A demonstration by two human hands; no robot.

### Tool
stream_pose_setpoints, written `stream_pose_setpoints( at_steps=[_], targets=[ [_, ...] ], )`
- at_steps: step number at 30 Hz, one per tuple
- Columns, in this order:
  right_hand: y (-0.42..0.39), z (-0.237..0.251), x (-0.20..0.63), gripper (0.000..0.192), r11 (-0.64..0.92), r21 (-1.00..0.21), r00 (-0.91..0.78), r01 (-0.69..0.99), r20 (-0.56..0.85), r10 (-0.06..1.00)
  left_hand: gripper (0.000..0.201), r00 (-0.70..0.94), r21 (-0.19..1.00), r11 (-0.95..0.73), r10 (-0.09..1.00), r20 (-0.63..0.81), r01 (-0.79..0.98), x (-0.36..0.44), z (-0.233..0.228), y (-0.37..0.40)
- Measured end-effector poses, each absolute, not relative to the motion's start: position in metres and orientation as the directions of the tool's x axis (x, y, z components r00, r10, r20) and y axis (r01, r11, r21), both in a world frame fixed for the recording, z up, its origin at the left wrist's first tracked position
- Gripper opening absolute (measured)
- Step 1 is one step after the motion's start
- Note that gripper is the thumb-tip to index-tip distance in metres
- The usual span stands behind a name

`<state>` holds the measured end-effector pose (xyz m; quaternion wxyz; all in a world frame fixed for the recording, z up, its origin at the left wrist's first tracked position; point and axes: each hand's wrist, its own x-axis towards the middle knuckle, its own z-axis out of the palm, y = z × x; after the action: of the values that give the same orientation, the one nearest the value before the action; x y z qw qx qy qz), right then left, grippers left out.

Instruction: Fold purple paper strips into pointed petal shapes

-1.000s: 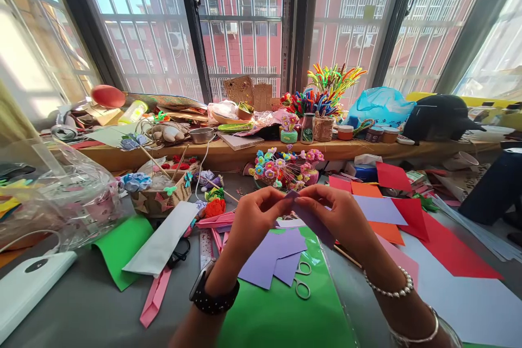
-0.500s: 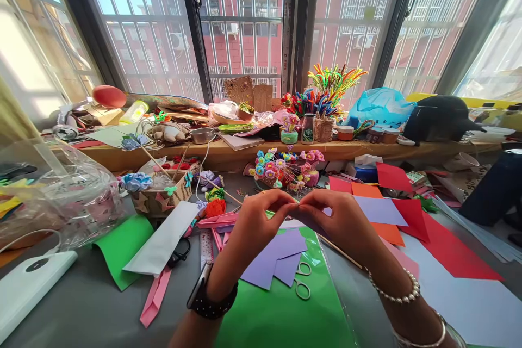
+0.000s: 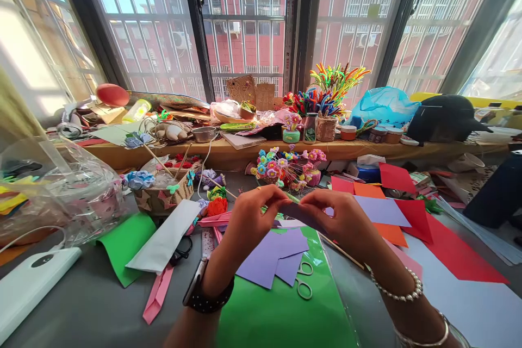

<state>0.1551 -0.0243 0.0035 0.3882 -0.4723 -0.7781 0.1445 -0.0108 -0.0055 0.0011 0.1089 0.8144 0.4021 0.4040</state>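
Fingertips that nearly meet half a second earlier now stand slightly apart, and a dark band of the purple paper piece shows across the gap; the whole view also slides a little to the right, so the table things appear shifted without having moved among themselves. That paper is held up in the air between the two hands, above the far edge of the glossy green sheet. Its visible long axis slopes from the left hand's fingertips down to the right, passing under the right hand, which is nearer to most of it and hides its lower end. Both hands are closed in a pinch, thumb against forefinger, gripping the paper's upper edge; the other fingers curl, and how they bear on it cannot be told. Whether the piece is folded is also unclear at this angle. Below the hands, the loose purple sheets overlap on the green one, with the scissors just beside them, handles showing. These lie as in the earlier frame.
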Motion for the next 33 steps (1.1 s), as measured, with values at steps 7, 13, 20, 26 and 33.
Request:
stream_pose_setpoints(
  at_steps=[7,13,20,26,33],
  targets=[
    [-0.025,0.003,0.153,0.016,0.532,-0.562,-0.258,0.634,0.495,0.83,0.011,0.376,0.573,-0.642,0.765,0.523,0.509,-0.01,-0.001,-0.003],
    [-0.018,0.002,0.163,0.014,0.473,-0.591,-0.222,0.653,0.448,0.866,0.013,0.257,0.542,-0.596,0.778,0.574,0.593,-0.021,0.004,0.0],
    [-0.009,0.002,0.188,0.015,0.384,-0.505,-0.153,0.773,0.439,0.885,0.013,0.193,0.5,-0.588,0.748,0.634,0.636,-0.029,0.004,0.006],
    [-0.011,0.002,0.182,0.016,0.416,-0.614,-0.095,0.67,0.485,0.869,0.013,0.212,0.535,-0.607,0.754,0.622,0.588,-0.02,0.001,0.003],
    [-0.02,0.002,0.153,0.013,0.506,-0.6,-0.221,0.619,0.486,0.846,0.013,0.321,0.576,-0.642,0.76,0.565,0.506,-0.007,-0.002,-0.004]
  ],
)
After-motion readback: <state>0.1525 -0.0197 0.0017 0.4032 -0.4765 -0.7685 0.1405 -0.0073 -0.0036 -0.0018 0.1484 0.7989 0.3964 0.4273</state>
